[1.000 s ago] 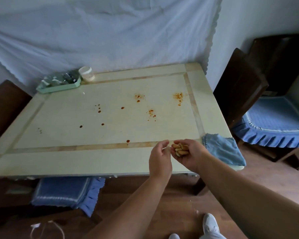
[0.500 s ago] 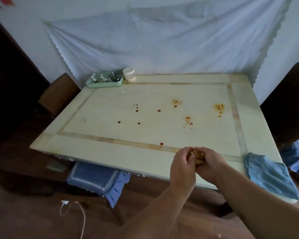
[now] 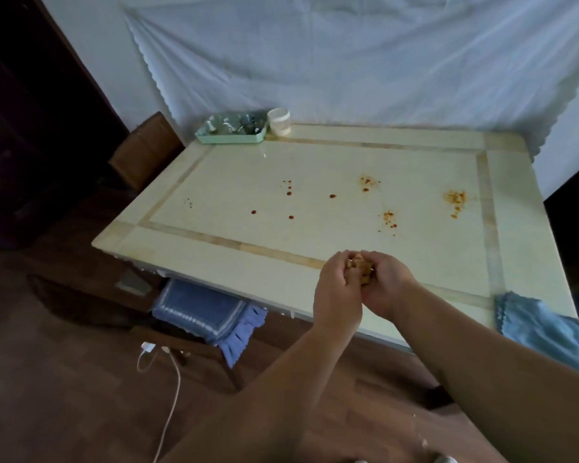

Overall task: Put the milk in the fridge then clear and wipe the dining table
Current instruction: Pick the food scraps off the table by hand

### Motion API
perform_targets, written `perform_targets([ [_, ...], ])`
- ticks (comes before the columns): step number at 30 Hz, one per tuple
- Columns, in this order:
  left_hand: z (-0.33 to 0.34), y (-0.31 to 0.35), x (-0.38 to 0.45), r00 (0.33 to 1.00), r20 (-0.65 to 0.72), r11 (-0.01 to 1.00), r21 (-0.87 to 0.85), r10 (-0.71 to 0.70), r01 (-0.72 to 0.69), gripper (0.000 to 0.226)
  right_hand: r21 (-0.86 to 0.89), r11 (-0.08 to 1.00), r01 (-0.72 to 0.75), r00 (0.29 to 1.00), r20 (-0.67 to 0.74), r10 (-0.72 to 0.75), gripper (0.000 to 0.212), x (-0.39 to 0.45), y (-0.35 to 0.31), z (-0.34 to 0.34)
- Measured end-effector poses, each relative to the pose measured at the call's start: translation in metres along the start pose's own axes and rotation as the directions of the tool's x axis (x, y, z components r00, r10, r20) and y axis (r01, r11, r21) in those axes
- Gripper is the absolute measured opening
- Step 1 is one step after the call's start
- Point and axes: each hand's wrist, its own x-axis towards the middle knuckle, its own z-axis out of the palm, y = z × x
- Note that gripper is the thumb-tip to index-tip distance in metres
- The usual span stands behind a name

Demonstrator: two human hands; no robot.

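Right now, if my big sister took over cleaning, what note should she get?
Hands: left hand and right hand cup a clump of brown food scraps together above the table's near edge.
Things: blue cloth lies on the dining table at its near right corner, untouched. Green tray and white cup sit at the far left corner.
Done: scraps gathered. No milk in view.
Left: bin the scraps, wipe the red and orange spots.

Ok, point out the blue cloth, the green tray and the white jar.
blue cloth (image 3: 535, 324): head view, middle of the cloth at the table's near right corner.
green tray (image 3: 229, 138): head view, its front wall.
white jar (image 3: 279, 123): head view, its side.
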Motion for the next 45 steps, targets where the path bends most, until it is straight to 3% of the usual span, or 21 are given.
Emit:
perform_targets([
  [5, -0.006, 0.0, -0.002, 1.0, -0.022, 1.0, 0.02, 0.006, -0.005, 0.026, -0.007, 1.0, -0.026, 1.0, -0.004, 0.026, 0.03, -0.002, 0.006, 0.009],
  [9, -0.007, 0.0, -0.006, 0.997, 0.076, 0.992, 0.125, 0.004, -0.014, 0.047, -0.047, 0.998, -0.048, 0.999, 0.006, 0.049, 0.03, -0.004, 0.009, 0.009],
  [14, 0.009, 0.0, -0.013, 0.98, 0.193, 0.954, 0.283, 0.046, -0.1, 0.052, -0.125, 0.992, -0.027, 0.997, -0.073, 0.018, 0.033, -0.007, 0.008, -0.006],
  [22, 0.064, 0.019, -0.021, 0.916, 0.374, 0.933, 0.259, 0.143, -0.251, 0.058, 0.027, 0.997, 0.076, 0.97, -0.231, -0.068, 0.029, -0.026, -0.018, -0.06],
  [25, 0.091, 0.033, -0.03, 0.862, 0.482, 0.925, 0.232, 0.158, -0.3, 0.055, 0.091, 0.988, 0.124, 0.954, -0.284, -0.093, 0.029, -0.036, -0.03, -0.09],
  [37, 0.191, 0.11, -0.092, 0.663, 0.679, 0.855, 0.1, 0.315, -0.508, 0.06, 0.337, 0.86, 0.383, 0.882, -0.411, -0.231, 0.02, -0.081, -0.078, -0.232],
  [45, 0.281, 0.175, -0.182, 0.528, 0.761, 0.817, -0.006, 0.378, -0.577, 0.058, 0.429, 0.763, 0.483, 0.845, -0.457, -0.278, 0.041, -0.154, -0.102, -0.356],
])
